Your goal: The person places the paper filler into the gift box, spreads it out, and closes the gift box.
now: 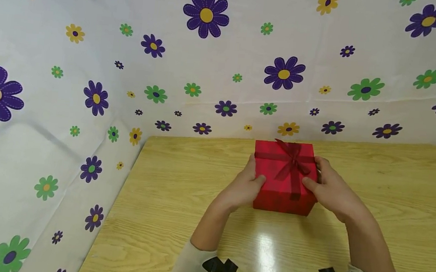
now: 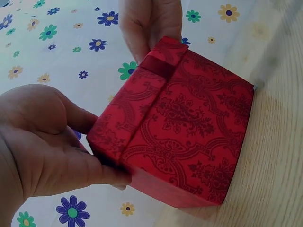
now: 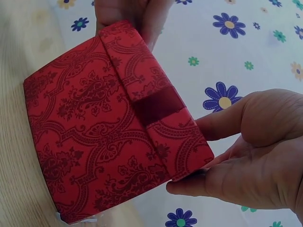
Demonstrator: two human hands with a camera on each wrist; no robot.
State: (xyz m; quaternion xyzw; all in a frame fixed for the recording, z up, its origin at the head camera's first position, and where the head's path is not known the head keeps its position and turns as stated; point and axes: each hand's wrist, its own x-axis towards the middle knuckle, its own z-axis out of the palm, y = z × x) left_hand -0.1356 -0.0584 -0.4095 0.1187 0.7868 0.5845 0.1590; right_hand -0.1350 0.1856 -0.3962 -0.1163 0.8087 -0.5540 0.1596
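A red gift box (image 1: 280,201) with a dark damask pattern stands on the wooden table, its lid on. Dark red ribbon runs over the lid and ends in a bow (image 1: 294,161). My left hand (image 1: 242,186) grips the box's left side, thumb on the lid's top edge. On the opposite side my right hand (image 1: 332,191) holds it the same way. The left wrist view shows the left fingers (image 2: 106,176) at the lid's lower rim. In the right wrist view the right fingers (image 3: 189,184) are likewise by that rim. The box's far side is hidden.
The light wooden tabletop (image 1: 174,184) spreads around the box. White cloth (image 1: 225,58) printed with purple, green and yellow flowers hangs behind the table and along its left side. Black straps (image 1: 221,267) circle both sleeve cuffs.
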